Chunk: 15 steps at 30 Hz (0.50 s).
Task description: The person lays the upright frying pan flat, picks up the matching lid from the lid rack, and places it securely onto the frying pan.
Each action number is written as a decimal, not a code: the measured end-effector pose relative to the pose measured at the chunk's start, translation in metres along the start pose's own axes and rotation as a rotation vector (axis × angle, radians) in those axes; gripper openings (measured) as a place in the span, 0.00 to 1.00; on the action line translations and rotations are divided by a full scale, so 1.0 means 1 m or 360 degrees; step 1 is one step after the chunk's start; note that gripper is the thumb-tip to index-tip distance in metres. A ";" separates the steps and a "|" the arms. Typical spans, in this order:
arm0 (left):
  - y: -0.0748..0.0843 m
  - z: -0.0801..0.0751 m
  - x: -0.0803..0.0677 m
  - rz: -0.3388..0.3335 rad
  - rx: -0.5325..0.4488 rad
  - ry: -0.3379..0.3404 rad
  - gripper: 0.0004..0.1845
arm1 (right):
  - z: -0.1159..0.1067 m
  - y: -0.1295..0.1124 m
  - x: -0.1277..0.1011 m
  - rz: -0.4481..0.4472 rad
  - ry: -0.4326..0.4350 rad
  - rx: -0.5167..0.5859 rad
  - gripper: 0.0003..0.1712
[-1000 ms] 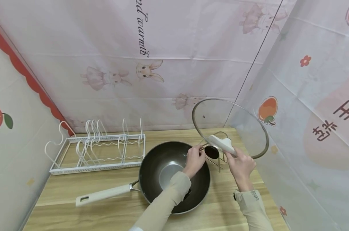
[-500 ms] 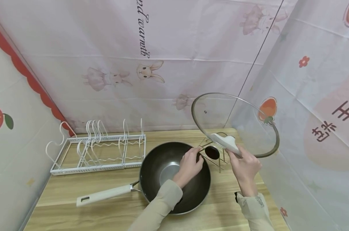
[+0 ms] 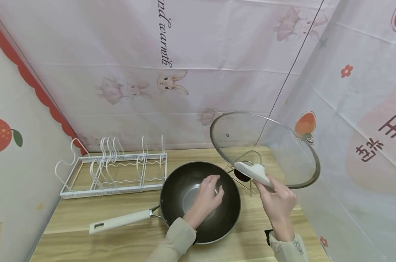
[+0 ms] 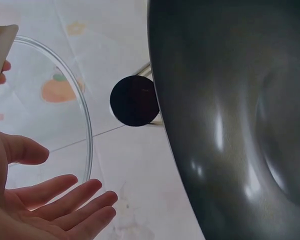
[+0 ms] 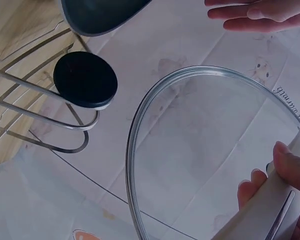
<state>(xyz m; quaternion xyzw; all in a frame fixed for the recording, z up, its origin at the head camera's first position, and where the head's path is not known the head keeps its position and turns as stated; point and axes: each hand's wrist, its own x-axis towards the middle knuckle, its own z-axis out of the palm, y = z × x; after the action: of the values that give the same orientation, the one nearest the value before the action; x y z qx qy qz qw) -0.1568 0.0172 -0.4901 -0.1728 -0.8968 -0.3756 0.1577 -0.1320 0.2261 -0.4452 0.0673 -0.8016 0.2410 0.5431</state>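
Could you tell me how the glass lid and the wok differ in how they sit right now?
The glass lid is held tilted in the air by the right hand on its white handle; the wok lies flat on the table. The lid is clear, the wok dark. Both are round with white handles.

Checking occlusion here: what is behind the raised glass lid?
Through the glass lid, held by the right hand, a wire stand with a black disc shows; its feet are partly hidden by the lid's handle.

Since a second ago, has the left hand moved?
Yes. The left hand has drawn back from the metal stand beyond the wok's far rim and now hovers open over the wok's middle, holding nothing.
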 end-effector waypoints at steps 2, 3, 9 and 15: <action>0.000 -0.006 -0.005 -0.0002 0.0033 -0.0002 0.19 | -0.002 -0.002 -0.003 0.0010 -0.0012 0.0018 0.17; 0.000 -0.009 -0.008 0.0001 0.0058 -0.0007 0.19 | -0.002 -0.003 -0.004 0.0009 -0.0017 0.0025 0.18; -0.012 -0.027 -0.025 0.0100 0.0141 0.0023 0.19 | -0.007 -0.009 -0.011 -0.0010 -0.0048 0.0058 0.18; -0.026 -0.045 -0.043 0.0183 0.0229 0.0144 0.19 | -0.011 -0.018 -0.016 -0.0022 -0.0064 0.0117 0.19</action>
<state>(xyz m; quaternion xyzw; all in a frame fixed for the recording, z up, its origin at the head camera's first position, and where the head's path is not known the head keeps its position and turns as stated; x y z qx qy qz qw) -0.1231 -0.0410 -0.4941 -0.1951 -0.9020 -0.3079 0.2313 -0.1093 0.2129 -0.4507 0.0975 -0.8024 0.2653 0.5256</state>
